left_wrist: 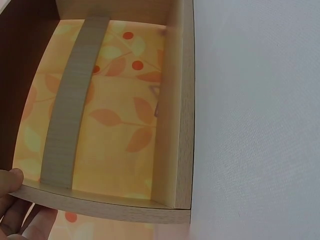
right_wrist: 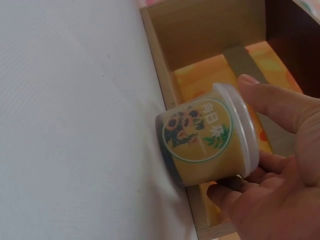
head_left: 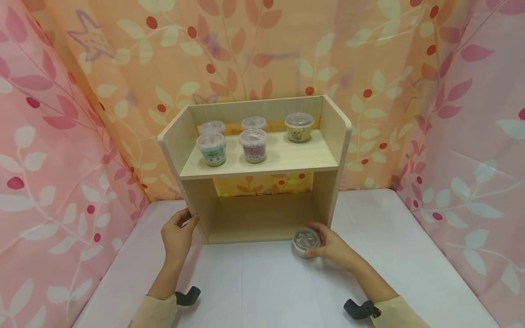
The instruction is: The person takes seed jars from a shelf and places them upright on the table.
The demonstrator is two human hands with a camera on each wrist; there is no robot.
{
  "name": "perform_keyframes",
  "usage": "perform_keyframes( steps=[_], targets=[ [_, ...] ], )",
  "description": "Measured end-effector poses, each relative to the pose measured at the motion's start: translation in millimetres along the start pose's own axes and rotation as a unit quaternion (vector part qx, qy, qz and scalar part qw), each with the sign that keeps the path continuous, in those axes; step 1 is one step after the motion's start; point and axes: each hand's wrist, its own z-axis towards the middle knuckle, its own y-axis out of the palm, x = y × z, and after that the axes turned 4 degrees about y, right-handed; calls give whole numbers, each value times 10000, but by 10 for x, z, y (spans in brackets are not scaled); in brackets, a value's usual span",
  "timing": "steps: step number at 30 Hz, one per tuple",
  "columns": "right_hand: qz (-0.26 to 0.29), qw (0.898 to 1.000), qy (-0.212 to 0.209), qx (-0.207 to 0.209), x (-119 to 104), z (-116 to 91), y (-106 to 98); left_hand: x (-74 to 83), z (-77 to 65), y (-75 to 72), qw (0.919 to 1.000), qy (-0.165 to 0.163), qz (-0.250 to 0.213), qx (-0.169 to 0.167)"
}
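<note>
A small two-tier wooden shelf (head_left: 287, 156) stands on the white table. My left hand (head_left: 177, 234) pinches the front edge of its left side panel, thumb (left_wrist: 11, 181) on the inner face and fingers outside. In my right hand (head_left: 334, 249) is a round plastic tub (right_wrist: 200, 137) with a clear lid and a sunflower label, gripped between thumb and fingers. The tub is upright at the table surface, just before the shelf's lower right front edge. My right fingers partly hide behind it in the right wrist view.
On the upper board, a green-labelled tub (head_left: 212, 150) and a red-labelled tub (head_left: 253, 148) stand at left and middle, each with another behind. A yellow tub (head_left: 299, 128) is at the right. Patterned cloth (head_left: 262, 54) surrounds the white tabletop (head_left: 262, 282).
</note>
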Motion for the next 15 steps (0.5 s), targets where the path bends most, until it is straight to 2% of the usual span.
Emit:
perform_keyframes(
  steps=[7, 12, 15],
  targets=[
    [-241, 9991, -332, 136, -131, -57, -24, 9, -2, -8, 10000, -4, -25, 60],
    [-575, 9955, -661, 370, -321, -121, -35, 10, 1, 0, 9999, 86, -68, 36],
    [-536, 9936, -863, 494, -457, -172, -26, 5, 2, 4, 10000, 55, -55, 33]
  ],
)
